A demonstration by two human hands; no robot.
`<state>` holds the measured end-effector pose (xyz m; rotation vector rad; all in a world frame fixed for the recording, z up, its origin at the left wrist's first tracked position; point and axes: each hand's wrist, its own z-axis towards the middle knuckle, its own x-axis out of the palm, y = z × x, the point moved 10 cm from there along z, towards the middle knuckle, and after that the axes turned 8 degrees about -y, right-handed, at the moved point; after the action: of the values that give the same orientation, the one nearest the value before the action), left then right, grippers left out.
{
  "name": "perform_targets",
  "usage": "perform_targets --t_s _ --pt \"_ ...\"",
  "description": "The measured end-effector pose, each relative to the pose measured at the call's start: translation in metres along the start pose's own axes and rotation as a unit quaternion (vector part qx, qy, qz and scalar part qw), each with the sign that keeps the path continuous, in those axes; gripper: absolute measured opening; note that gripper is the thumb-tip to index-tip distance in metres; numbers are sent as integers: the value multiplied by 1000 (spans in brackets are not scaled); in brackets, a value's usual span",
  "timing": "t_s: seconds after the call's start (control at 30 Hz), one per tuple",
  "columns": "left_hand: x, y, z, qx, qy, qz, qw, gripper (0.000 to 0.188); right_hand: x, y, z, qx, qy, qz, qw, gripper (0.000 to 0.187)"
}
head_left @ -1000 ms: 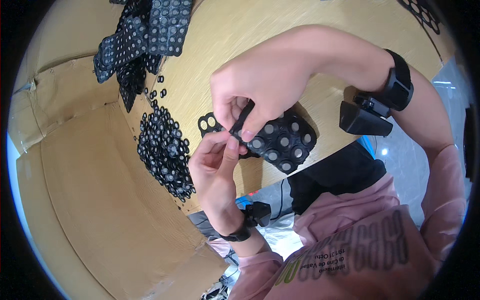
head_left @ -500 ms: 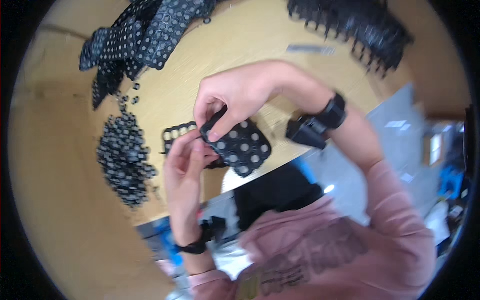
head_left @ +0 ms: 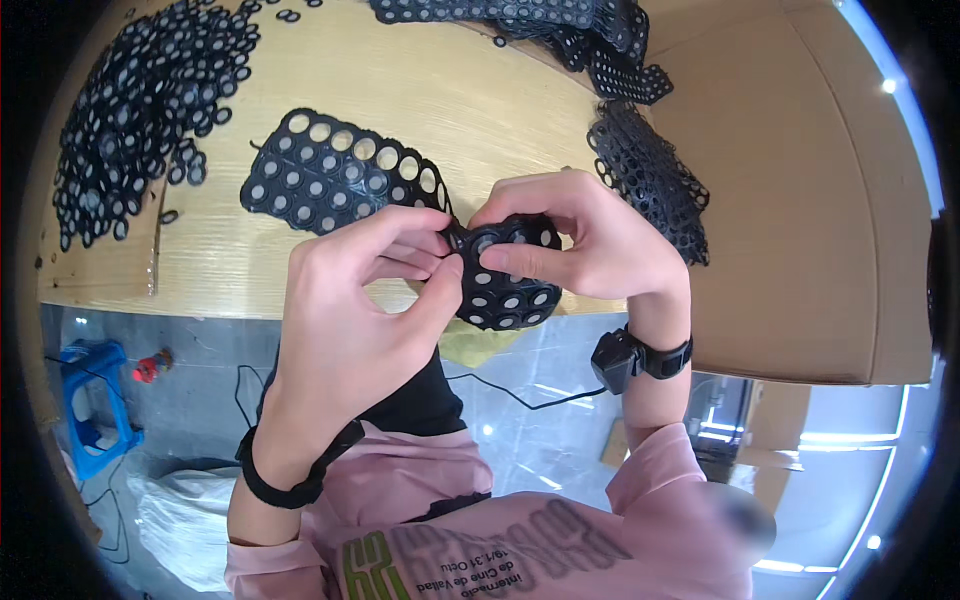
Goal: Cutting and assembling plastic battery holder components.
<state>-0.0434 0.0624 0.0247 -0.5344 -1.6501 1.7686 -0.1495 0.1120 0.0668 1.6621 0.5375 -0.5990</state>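
A black rubbery sheet (head_left: 325, 185) with rows of round grey-centred discs lies partly flat on the wooden table, and its far edge has a row of open holes. The sheet's right end (head_left: 508, 305) is lifted and bent over near the table's front edge. My left hand (head_left: 350, 290) pinches the sheet at the bend between thumb and fingers. With its thumb on top and fingers behind, my right hand (head_left: 610, 240) grips the lifted end. The two sets of fingertips nearly meet, and they hide part of the bend.
A heap of small black rings (head_left: 150, 110) with pale centres covers the far left. Disc-filled sheets (head_left: 500, 12) are piled at the far edge, and holed black lattice sheets (head_left: 655, 175) lie beside a tall cardboard panel (head_left: 790, 200). A blue stool (head_left: 90, 410) stands on the floor.
The whole view has turned and shifted. More of the sheet now shows flat to the left of my hands. Both hands still hold the sheet, with the right hand now beside the left rather than above it.
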Motion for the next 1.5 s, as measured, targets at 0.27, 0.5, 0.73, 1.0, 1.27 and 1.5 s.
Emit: perform_targets --t_s 0.27,0.5,0.73,1.0,1.27,1.5 --pt "-21 10 -7 -7 -42 -57 997 18 19 33 7 -59 2 -87 994 20" --pt "-34 20 -7 -27 -93 -34 995 17 36 48 15 -79 4 -159 984 21" --pt "-37 23 -11 -28 -121 -38 992 15 47 53 16 -75 0 -149 986 18" --pt "-29 35 -12 -94 -46 -175 979 8 43 34 13 -45 33 -42 998 17" --pt "-29 47 -11 -125 -23 -250 960 12 25 1 4 25 0 148 989 14" --pt "-12 38 -9 -59 -7 -173 983 21 32 0 5 15 4 95 995 16"
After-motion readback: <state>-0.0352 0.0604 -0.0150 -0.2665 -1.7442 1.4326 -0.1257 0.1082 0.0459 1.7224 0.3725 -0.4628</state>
